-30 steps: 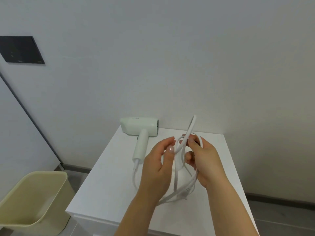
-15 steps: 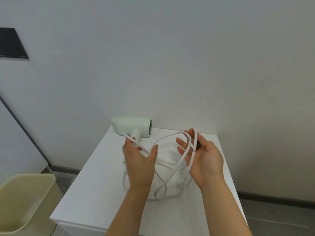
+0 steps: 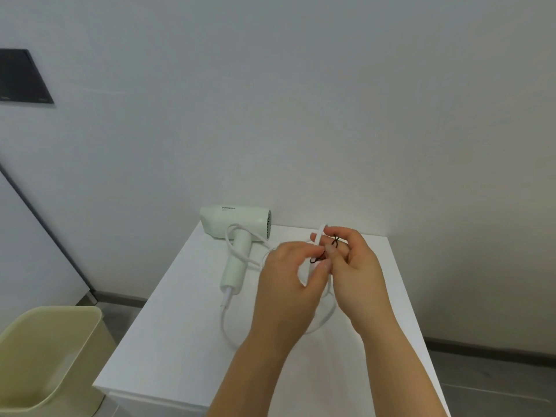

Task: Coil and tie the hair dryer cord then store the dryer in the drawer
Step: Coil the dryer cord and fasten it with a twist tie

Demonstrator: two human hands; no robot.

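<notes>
A pale green hair dryer [image 3: 237,233] lies at the back of the white cabinet top [image 3: 186,341], handle pointing toward me. Its white cord [image 3: 224,323] leaves the handle, loops over the top and gathers into a bundle between my hands. My right hand [image 3: 358,272] grips the gathered cord loops, one loop end sticking up above the fingers. A thin black hair tie [image 3: 334,242] is twisted round its fingers. My left hand [image 3: 288,284] pinches the other end of the black tie beside the bundle. The drawer is not in view.
A cream plastic bin [image 3: 45,356] stands on the floor at the lower left of the cabinet. The white wall rises right behind the cabinet, with a dark panel [image 3: 21,76] at the upper left. Grey floor shows on both sides.
My hands came together from apart. The cord, spread in wide loops before, is now bunched in my right hand, and my left hand has taken hold of the black tie.
</notes>
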